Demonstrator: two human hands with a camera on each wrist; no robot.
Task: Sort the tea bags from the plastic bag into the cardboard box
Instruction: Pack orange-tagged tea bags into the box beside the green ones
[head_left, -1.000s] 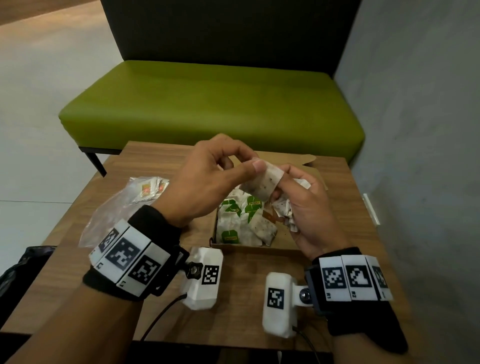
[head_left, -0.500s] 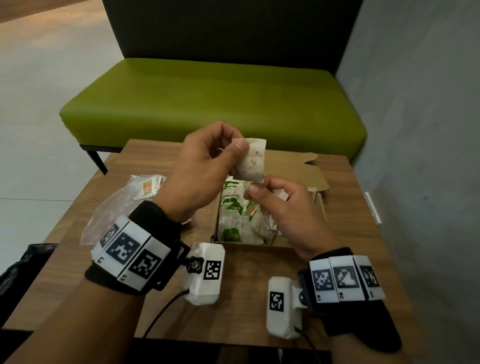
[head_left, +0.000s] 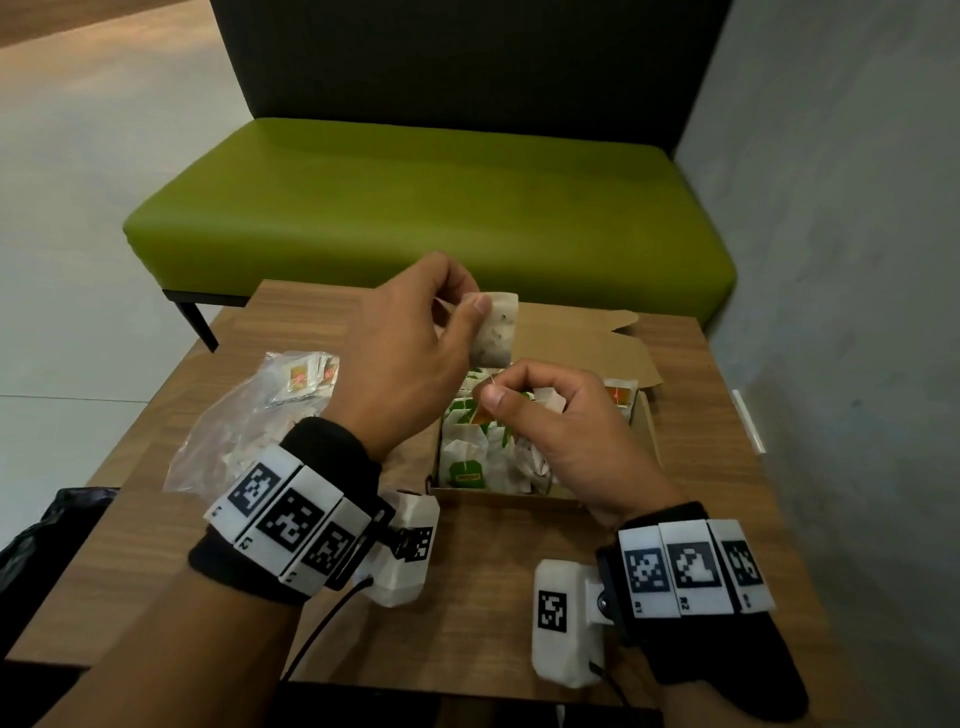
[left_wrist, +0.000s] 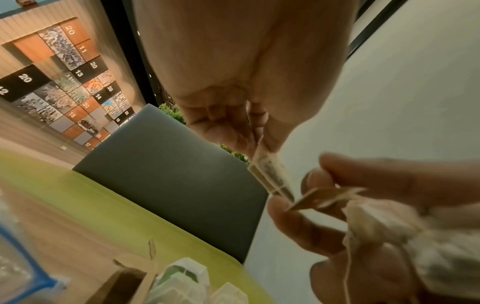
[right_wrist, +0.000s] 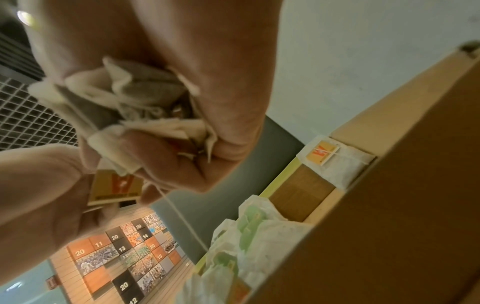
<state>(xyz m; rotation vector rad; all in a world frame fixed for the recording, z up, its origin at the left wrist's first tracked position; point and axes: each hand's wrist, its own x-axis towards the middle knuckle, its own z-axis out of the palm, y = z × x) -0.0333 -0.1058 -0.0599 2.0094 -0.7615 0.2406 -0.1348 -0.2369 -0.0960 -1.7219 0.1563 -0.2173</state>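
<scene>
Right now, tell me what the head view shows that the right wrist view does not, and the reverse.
Only the head view: the clear plastic bag with remaining tea bags on the wooden table, and the left hand pinching a white paper tea bag above the box.

Only the right wrist view: a bunch of crumpled white tea bags gripped in the right hand's palm, its orange-yellow tag pinched below.

Both: the brown cardboard box holding green-tagged tea bags.

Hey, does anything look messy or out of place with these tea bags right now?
Yes. The right hand grips a crumpled bunch of tea bags with strings tangled, while the left hand pinches one tea bag above the cardboard box. Bags inside lie jumbled, not in rows.
</scene>
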